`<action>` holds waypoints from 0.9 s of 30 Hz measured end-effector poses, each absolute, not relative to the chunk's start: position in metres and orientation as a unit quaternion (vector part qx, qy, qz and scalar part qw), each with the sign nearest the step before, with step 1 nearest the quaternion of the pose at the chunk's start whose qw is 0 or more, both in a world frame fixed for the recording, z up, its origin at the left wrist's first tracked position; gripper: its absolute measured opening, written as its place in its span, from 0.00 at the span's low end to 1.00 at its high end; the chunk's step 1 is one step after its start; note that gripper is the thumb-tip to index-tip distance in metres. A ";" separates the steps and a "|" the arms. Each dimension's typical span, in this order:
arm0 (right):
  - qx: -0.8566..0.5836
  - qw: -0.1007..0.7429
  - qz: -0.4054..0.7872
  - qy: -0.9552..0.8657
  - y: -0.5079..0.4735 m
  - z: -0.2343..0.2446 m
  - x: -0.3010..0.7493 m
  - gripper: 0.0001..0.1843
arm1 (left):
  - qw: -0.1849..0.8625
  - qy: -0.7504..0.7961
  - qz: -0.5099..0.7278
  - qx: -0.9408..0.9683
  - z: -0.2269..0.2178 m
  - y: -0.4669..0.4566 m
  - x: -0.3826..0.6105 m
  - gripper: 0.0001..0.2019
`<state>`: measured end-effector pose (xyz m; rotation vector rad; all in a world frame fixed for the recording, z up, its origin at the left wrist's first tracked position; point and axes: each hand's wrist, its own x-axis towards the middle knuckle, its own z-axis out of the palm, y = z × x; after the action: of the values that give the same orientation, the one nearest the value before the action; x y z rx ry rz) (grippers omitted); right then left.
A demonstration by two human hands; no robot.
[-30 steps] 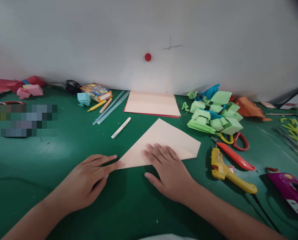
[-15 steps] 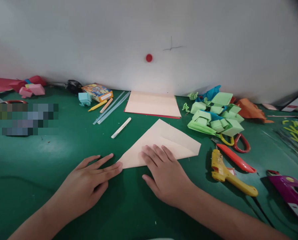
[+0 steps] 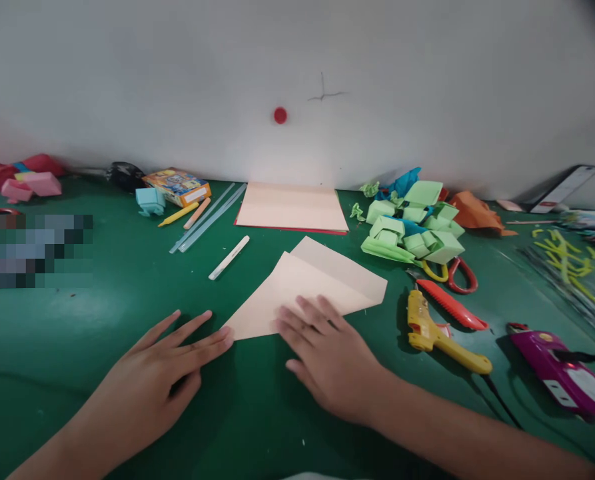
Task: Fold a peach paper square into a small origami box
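Peach paper sheet (image 3: pixel 307 287), one item, lying flat on the green table (image 3: pixel 102 313) just ahead of the person: folded over on itself into a rough triangle, upper layer offset so a strip of the lower layer shows along the far edge. One diagonal fold looks made; the layers are not aligned, so by my judgement the crease is not yet pressed sharp and any further folds remain to be done.

Left hand (image 3: pixel 162 373): flat, fingers spread, fingertips touching the sheet's near left point and pinning it to the table. Nothing pinched.

Right hand (image 3: pixel 327 353): flat, fingers together and extended, resting on the near edge of the folded sheet, pressing down. Nothing gripped.

Surroundings, far side: a stack of peach paper (image 3: pixel 292 208) over a red sheet against the wall; a white pen (image 3: pixel 228 257); clear sticks (image 3: pixel 207 218); an orange box (image 3: pixel 177 187); a small blue paper figure (image 3: pixel 150 200).

Right side: a heap of green folded paper pieces (image 3: pixel 417 227); scissors with red and yellow handles (image 3: pixel 450 273); a red cutter (image 3: pixel 452 305); a yellow glue gun (image 3: pixel 442 333), near the sheet's right corner; a purple device (image 3: pixel 562 370) at the edge.

Left side: pink paper shapes (image 3: pixel 24 183).

Obstructions: none lie on the sheet; the glue gun and cutter are closest, though clear of the paper.
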<state>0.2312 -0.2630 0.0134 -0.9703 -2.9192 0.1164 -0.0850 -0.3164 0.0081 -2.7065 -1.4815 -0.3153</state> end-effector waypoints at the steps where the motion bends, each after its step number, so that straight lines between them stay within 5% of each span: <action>1: -0.338 0.030 0.021 -0.941 -0.261 0.011 0.246 0.32 | 0.024 -0.469 -0.091 -0.878 0.008 -0.315 -0.087 0.33; 9: -0.442 0.035 -0.092 -0.892 -0.262 -0.003 0.320 0.38 | 0.028 -0.443 -0.095 -0.891 0.010 -0.307 -0.094 0.34; 27: -0.469 0.064 -0.085 -0.877 -0.268 -0.006 0.314 0.38 | 0.161 -0.494 -0.124 -0.845 -0.005 -0.322 -0.083 0.27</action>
<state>0.3139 -0.2676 -0.0057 -1.4159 -2.6473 -0.2572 -0.0828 -0.3215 -0.0049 -2.4126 -1.4109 -0.3543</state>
